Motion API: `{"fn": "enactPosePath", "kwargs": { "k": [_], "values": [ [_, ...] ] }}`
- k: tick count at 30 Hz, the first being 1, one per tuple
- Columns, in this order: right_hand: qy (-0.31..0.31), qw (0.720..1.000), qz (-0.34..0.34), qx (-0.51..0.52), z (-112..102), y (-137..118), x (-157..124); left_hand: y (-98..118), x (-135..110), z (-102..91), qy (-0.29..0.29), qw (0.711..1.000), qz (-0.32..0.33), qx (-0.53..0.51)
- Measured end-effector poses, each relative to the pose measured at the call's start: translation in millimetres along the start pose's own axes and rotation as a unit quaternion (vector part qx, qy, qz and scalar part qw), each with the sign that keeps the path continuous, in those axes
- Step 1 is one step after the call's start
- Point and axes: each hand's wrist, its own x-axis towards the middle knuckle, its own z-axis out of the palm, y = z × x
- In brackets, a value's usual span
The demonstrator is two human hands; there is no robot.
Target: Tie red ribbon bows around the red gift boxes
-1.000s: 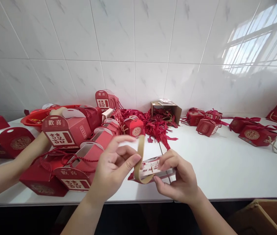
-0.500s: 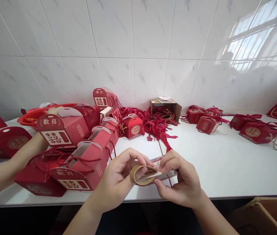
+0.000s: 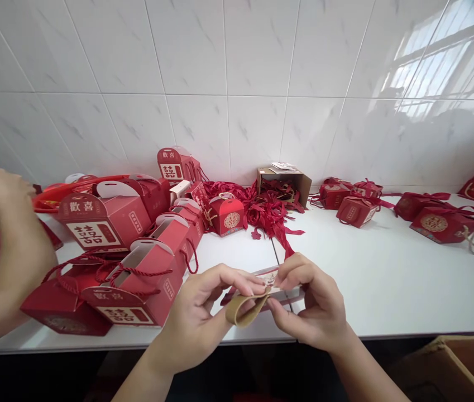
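Observation:
My left hand (image 3: 203,318) and my right hand (image 3: 314,304) meet just above the table's front edge. Together they pinch a tan ribbon strip (image 3: 245,309), folded into a loop, against a flat red and white card (image 3: 281,290). The left thumb and forefinger close on the loop's top. My right fingers curl round the card and the strip's end. Both hands are closed. A pile of red gift boxes (image 3: 144,273) with cord handles lies just left of my left hand.
Another person's arm and hand (image 3: 6,234) reach over the red boxes at far left. Loose red ribbons (image 3: 272,215) and a small open cardboard box (image 3: 285,184) sit by the tiled wall. More red boxes (image 3: 433,223) stand at right. A cardboard carton (image 3: 463,363) is below the table edge.
The tan strip, standing up a second ago, has been bent over into a loop and pressed down onto the card. The other person's hand has risen at far left.

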Motion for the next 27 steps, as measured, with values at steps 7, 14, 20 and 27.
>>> {"fn": "enactPosePath", "kwargs": {
  "k": [7,14,20,27],
  "values": [
    [0.010,0.999,-0.036,0.014,3,0,-2,-10,-3,-3.0,-0.030,0.999,0.038,-0.006],
    [0.021,0.999,-0.044,0.005,7,5,-3,-22,-3,1.2,0.019,0.999,0.036,-0.012],
    [0.014,0.998,-0.056,-0.018,5,8,-2,-29,-6,4.9,0.052,0.998,0.019,-0.035],
    [0.013,0.999,-0.015,0.026,5,10,-3,-24,-4,8.2,0.048,0.997,0.046,-0.024]
  ]
}}
